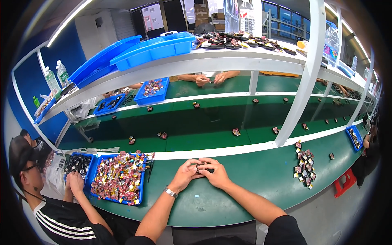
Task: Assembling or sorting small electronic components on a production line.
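Over the green bench top [196, 208], my left hand [185, 175] and my right hand [217, 175] meet, fingers curled round a small black part [205, 168]. Most of that part is hidden by my fingers, so its exact kind does not show. To the left of my hands stands a blue tray [142, 183] heaped with small components [118, 175] in pink, yellow, white and black. A loose pile of similar small assemblies [304, 165] lies on the bench to the right.
Beyond a white rail [228, 150], a green conveyor belt [196, 130] carries scattered assemblies. A white post [301, 73] rises at right, under a shelf bearing blue bins [153, 52]. One co-worker [61, 208] sits at left beside a tray of black parts [78, 164]; another's hands [210, 79] are across the belt.
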The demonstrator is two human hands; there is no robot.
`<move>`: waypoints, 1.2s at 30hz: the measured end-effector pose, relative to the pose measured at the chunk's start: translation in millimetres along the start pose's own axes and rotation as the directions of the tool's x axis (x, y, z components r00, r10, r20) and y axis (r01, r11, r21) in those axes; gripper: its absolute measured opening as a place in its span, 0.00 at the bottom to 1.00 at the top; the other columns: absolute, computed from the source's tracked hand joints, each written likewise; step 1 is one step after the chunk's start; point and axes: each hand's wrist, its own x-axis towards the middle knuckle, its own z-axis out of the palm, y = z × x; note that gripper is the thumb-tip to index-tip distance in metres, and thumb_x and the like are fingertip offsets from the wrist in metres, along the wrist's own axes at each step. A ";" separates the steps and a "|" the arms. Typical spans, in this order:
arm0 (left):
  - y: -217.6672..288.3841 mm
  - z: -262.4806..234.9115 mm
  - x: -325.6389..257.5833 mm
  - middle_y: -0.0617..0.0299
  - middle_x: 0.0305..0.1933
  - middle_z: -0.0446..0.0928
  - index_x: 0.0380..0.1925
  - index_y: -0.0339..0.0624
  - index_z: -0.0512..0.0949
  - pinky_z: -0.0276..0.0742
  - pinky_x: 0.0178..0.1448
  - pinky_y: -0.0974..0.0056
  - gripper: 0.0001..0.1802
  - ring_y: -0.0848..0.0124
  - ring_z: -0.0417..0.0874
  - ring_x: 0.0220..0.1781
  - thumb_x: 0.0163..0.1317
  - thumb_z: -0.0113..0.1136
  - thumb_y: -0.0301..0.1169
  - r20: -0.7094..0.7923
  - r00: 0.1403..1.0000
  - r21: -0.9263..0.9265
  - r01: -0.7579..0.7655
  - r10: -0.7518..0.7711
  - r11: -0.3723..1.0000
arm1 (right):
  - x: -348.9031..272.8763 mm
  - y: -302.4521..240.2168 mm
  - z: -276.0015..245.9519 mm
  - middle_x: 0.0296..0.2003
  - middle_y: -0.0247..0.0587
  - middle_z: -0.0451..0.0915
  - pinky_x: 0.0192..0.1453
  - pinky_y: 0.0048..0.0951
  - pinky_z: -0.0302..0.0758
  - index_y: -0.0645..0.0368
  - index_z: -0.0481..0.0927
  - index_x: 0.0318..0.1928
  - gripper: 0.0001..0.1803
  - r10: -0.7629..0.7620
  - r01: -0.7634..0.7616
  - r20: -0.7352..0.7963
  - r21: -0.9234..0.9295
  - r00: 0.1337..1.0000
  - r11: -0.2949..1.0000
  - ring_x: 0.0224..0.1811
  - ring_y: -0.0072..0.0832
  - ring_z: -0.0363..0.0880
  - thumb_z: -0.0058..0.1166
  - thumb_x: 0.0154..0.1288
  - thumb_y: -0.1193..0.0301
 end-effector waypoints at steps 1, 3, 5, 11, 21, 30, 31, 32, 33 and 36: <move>-1.2 0.2 -0.2 0.52 0.54 0.77 0.54 0.40 0.68 0.80 0.61 0.56 0.14 0.65 0.80 0.56 0.71 0.53 0.30 -0.008 1.000 0.015 0.002 -0.002 1.000 | 0.2 1.1 0.2 0.56 0.37 0.80 0.64 0.36 0.71 0.53 0.88 0.42 0.12 0.014 -0.014 0.007 0.018 1.000 1.000 0.61 0.36 0.74 0.63 0.57 0.75; -2.9 0.0 -0.3 0.51 0.55 0.76 0.54 0.40 0.68 0.79 0.62 0.56 0.14 0.65 0.80 0.56 0.72 0.53 0.30 -0.017 1.000 0.026 0.009 -0.008 1.000 | 0.2 -1.2 0.2 0.57 0.37 0.79 0.65 0.37 0.71 0.52 0.88 0.42 0.12 0.032 -0.033 0.014 0.035 0.999 0.999 0.62 0.36 0.73 0.62 0.57 0.75; -2.7 -2.0 -0.1 0.49 0.59 0.74 0.54 0.40 0.67 0.78 0.63 0.56 0.14 0.64 0.80 0.58 0.72 0.52 0.30 -0.010 0.999 0.024 -0.040 0.040 0.999 | 0.0 -8.5 -0.2 0.58 0.37 0.78 0.65 0.38 0.71 0.53 0.88 0.42 0.11 -0.054 0.054 -0.001 -0.042 0.999 0.998 0.62 0.38 0.72 0.62 0.57 0.75; -2.4 -1.0 0.8 0.50 0.61 0.74 0.53 0.41 0.67 0.78 0.62 0.57 0.12 0.65 0.78 0.59 0.72 0.51 0.29 -0.024 0.999 0.064 -0.031 0.032 0.997 | -0.1 -9.1 2.5 0.57 0.38 0.78 0.64 0.38 0.72 0.52 0.87 0.42 0.12 -0.140 0.133 -0.038 -0.136 0.989 0.982 0.62 0.40 0.72 0.62 0.57 0.75; -3.7 -3.6 0.2 0.52 0.59 0.75 0.55 0.40 0.67 0.78 0.62 0.57 0.12 0.66 0.78 0.59 0.73 0.46 0.25 -0.011 0.997 -0.005 -0.081 0.081 0.997 | -0.5 -13.7 1.5 0.57 0.39 0.78 0.63 0.39 0.73 0.53 0.87 0.42 0.12 -0.209 0.195 -0.054 -0.190 0.976 0.962 0.62 0.40 0.71 0.63 0.56 0.76; -2.6 4.9 1.7 0.53 0.58 0.76 0.54 0.41 0.67 0.78 0.61 0.56 0.12 0.66 0.79 0.58 0.73 0.49 0.27 -0.096 0.993 0.036 -0.068 0.072 0.997 | 0.0 -15.8 3.8 0.55 0.41 0.77 0.60 0.37 0.75 0.54 0.85 0.45 0.15 -0.257 0.231 -0.066 -0.271 0.964 0.934 0.59 0.40 0.73 0.63 0.56 0.76; -2.9 3.3 1.4 0.53 0.58 0.76 0.54 0.41 0.67 0.78 0.61 0.56 0.12 0.66 0.79 0.58 0.73 0.49 0.27 -0.095 0.993 0.038 -0.071 0.075 0.997 | 0.6 -18.6 5.1 0.51 0.41 0.77 0.55 0.35 0.77 0.55 0.84 0.44 0.14 -0.281 0.244 -0.112 -0.264 0.953 0.933 0.55 0.39 0.75 0.63 0.55 0.77; -3.8 0.6 1.1 0.54 0.57 0.77 0.54 0.41 0.67 0.78 0.61 0.57 0.12 0.66 0.79 0.57 0.73 0.48 0.27 -0.098 0.993 0.034 -0.061 0.064 0.998 | 1.5 -20.4 5.7 0.47 0.41 0.78 0.51 0.33 0.78 0.56 0.84 0.43 0.13 -0.304 0.258 -0.158 -0.258 0.939 0.931 0.51 0.38 0.76 0.63 0.54 0.78; -3.0 1.4 0.5 0.54 0.55 0.78 0.54 0.40 0.66 0.79 0.61 0.57 0.12 0.66 0.80 0.57 0.73 0.48 0.27 -0.102 0.994 0.029 -0.048 0.051 0.998 | 2.1 -20.7 4.8 0.47 0.41 0.78 0.51 0.33 0.78 0.56 0.84 0.43 0.13 -0.305 0.258 -0.158 -0.259 0.939 0.931 0.51 0.38 0.76 0.63 0.54 0.78; -1.3 6.1 1.3 0.55 0.53 0.79 0.55 0.40 0.66 0.79 0.60 0.57 0.12 0.67 0.80 0.55 0.73 0.47 0.27 -0.102 0.993 0.037 -0.050 0.053 0.998 | 4.0 -21.0 1.9 0.41 0.40 0.77 0.43 0.31 0.80 0.58 0.83 0.39 0.11 -0.442 0.363 -0.161 -0.363 0.882 0.858 0.44 0.36 0.78 0.63 0.53 0.80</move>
